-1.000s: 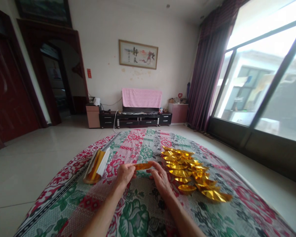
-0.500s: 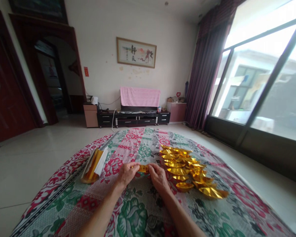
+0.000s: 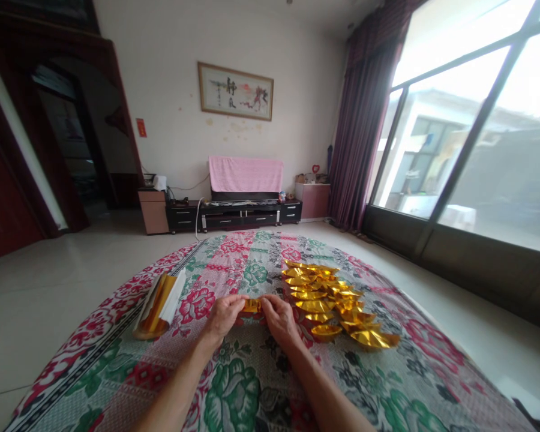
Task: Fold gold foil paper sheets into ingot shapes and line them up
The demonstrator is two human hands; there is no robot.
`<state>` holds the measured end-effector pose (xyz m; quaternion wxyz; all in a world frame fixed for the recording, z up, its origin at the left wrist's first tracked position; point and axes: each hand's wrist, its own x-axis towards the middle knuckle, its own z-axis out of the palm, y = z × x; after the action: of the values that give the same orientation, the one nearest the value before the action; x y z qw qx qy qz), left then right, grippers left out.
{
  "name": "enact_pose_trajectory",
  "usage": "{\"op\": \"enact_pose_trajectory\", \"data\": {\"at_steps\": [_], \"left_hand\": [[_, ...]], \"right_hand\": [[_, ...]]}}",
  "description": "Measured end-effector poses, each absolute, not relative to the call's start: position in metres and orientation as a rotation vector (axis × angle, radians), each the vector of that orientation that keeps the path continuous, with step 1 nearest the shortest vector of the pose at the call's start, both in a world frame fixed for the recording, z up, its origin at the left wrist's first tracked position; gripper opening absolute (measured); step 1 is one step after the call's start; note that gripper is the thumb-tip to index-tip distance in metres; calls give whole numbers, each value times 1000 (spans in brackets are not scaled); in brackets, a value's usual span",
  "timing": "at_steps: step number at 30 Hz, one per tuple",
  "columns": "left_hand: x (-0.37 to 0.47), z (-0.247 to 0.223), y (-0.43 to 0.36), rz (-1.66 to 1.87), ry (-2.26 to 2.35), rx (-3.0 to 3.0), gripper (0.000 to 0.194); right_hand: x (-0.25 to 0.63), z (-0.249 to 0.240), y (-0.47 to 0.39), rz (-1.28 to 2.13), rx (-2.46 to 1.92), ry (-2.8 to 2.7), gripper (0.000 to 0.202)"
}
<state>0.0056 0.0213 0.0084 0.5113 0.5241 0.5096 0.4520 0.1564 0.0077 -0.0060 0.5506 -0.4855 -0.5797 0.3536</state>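
A small folded piece of gold foil paper (image 3: 252,305) is stretched between my two hands above the cloth. My left hand (image 3: 225,316) pinches its left end with closed fingers. At the other end, my right hand (image 3: 279,318) grips it between thumb and fingers. To the right lie several boat-shaped gold paper ingots (image 3: 326,332), set in rows with pointed ends. On the left rests a curled stack of gold foil sheets (image 3: 160,305) with white paper backing.
A flowered red, green and grey cloth (image 3: 232,393) covers the round surface under my hands. Beyond it stand a low black TV cabinet (image 3: 225,222) and a screen draped with a pink cloth (image 3: 245,174). Purple curtains (image 3: 351,132) hang beside a large window at right.
My view has turned slightly right, so the room and things shift left in the picture. Both hands keep hold of the gold foil paper, fingers a little closer together.
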Motion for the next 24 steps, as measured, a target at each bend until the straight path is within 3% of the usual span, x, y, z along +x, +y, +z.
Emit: {"op": "enact_pose_trajectory", "data": {"at_steps": [19,24], "left_hand": [[9,1,25,1132,1322,1358,33],[10,1,27,1177,1305,1319,42]], "right_hand": [[155,-6,7,755,-1209,-1379,41],[155,-1,5,789,-1189,-1348,39]]}}
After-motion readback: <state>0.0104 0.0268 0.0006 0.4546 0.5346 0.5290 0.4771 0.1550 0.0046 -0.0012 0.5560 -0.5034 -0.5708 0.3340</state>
